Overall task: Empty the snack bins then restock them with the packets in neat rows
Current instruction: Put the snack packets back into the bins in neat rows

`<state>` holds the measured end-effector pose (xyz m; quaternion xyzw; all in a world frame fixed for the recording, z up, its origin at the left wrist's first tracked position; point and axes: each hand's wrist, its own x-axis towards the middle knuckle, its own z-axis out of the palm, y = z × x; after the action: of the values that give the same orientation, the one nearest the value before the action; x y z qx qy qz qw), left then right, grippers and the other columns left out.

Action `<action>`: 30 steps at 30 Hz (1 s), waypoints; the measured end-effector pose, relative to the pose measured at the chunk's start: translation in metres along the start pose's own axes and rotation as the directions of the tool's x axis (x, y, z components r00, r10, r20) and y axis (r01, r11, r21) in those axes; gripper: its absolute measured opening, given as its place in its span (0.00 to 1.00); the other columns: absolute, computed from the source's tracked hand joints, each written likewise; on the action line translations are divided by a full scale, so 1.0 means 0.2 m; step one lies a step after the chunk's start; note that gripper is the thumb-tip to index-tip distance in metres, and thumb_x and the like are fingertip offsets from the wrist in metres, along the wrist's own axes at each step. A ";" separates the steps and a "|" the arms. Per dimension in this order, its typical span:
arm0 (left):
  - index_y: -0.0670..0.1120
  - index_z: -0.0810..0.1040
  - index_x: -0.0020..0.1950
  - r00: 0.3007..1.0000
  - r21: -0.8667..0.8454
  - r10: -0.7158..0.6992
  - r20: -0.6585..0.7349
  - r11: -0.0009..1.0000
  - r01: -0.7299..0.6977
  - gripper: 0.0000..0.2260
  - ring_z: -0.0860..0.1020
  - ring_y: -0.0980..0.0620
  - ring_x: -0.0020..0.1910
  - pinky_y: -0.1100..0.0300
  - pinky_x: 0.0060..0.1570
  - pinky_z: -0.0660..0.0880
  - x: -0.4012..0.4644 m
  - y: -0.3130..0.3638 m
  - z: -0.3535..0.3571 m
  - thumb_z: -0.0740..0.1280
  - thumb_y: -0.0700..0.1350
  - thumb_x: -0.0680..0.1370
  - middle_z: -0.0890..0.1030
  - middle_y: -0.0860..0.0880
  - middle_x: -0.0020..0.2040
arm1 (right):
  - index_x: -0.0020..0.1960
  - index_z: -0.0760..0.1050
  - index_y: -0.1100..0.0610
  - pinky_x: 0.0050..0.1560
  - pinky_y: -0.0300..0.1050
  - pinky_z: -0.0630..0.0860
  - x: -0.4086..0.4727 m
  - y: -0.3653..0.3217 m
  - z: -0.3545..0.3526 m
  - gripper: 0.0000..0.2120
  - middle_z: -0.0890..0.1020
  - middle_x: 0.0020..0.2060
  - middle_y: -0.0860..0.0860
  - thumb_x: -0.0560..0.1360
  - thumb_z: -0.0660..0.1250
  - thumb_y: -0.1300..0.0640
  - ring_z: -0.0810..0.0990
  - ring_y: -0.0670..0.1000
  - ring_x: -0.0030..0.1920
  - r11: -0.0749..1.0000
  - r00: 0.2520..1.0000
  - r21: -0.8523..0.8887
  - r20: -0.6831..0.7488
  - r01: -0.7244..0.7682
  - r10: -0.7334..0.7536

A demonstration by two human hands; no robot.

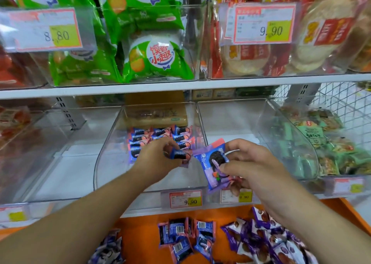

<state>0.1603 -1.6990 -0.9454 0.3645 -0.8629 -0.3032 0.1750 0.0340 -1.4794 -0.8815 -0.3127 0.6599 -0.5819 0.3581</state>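
Left hand (160, 155) pinches one blue cookie packet (179, 155) inside the clear bin (112, 143) near its front edge; right hand (255, 167) grips a packet stack (215, 165).

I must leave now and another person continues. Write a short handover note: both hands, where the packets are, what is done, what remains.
Left hand: pinches one cookie packet inside the middle bin, beside the rows.
Right hand: holds a small stack of the same packets at that bin's right wall.
Done: neat rows started at the back of the middle bin.
Left: fill the bin's front; loose blue packets and purple packets lie on the orange surface below; the right bin looks empty.
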 end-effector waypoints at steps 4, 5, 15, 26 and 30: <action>0.58 0.77 0.46 0.998 0.147 0.058 0.006 0.987 -0.058 0.12 0.79 0.54 0.44 0.66 0.36 0.70 0.11 -0.04 0.13 0.79 0.49 0.73 0.81 0.58 0.44 | 0.50 0.84 0.56 0.33 0.52 0.73 0.03 0.02 -0.03 0.10 0.85 0.41 0.61 0.74 0.72 0.69 0.77 0.60 0.35 1.000 1.000 -0.012 -0.005 0.006 -0.006; 0.58 0.78 0.47 0.997 0.180 0.072 -0.002 0.981 -0.071 0.11 0.79 0.53 0.45 0.66 0.36 0.69 0.13 -0.04 0.14 0.79 0.48 0.74 0.81 0.57 0.45 | 0.50 0.84 0.55 0.33 0.52 0.73 0.03 0.03 -0.04 0.10 0.85 0.41 0.60 0.74 0.72 0.68 0.77 0.60 0.35 1.000 1.000 -0.018 0.001 0.005 -0.005; 0.51 0.82 0.61 0.990 0.283 0.140 -0.021 0.950 -0.128 0.16 0.77 0.47 0.54 0.53 0.53 0.78 0.19 -0.05 0.15 0.78 0.49 0.75 0.75 0.48 0.58 | 0.49 0.84 0.50 0.35 0.53 0.74 0.02 0.03 -0.04 0.12 0.85 0.41 0.55 0.74 0.74 0.66 0.77 0.54 0.32 0.998 1.000 -0.060 -0.008 0.014 -0.014; 0.50 0.82 0.64 0.978 0.236 0.173 -0.113 0.961 -0.143 0.18 0.78 0.50 0.55 0.59 0.56 0.75 -0.07 -0.06 -0.20 0.78 0.44 0.75 0.77 0.49 0.63 | 0.49 0.81 0.48 0.39 0.53 0.78 0.00 0.02 0.08 0.11 0.87 0.46 0.50 0.75 0.78 0.62 0.80 0.53 0.35 0.979 0.998 -0.203 -0.044 0.031 -0.041; 0.46 0.82 0.64 0.926 0.386 0.293 -0.238 0.904 -0.186 0.16 0.79 0.42 0.60 0.45 0.58 0.79 -0.25 -0.24 -0.45 0.68 0.45 0.77 0.79 0.47 0.65 | 0.49 0.79 0.41 0.45 0.46 0.81 0.00 -0.01 0.18 0.15 0.85 0.47 0.42 0.75 0.79 0.59 0.83 0.47 0.43 0.876 0.976 -0.440 0.005 0.197 -0.217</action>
<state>0.2669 -1.7241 -0.9129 0.3206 -0.9067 -0.0610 0.2672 0.0640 -1.4996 -0.8822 -0.4409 0.7443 -0.4603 0.1996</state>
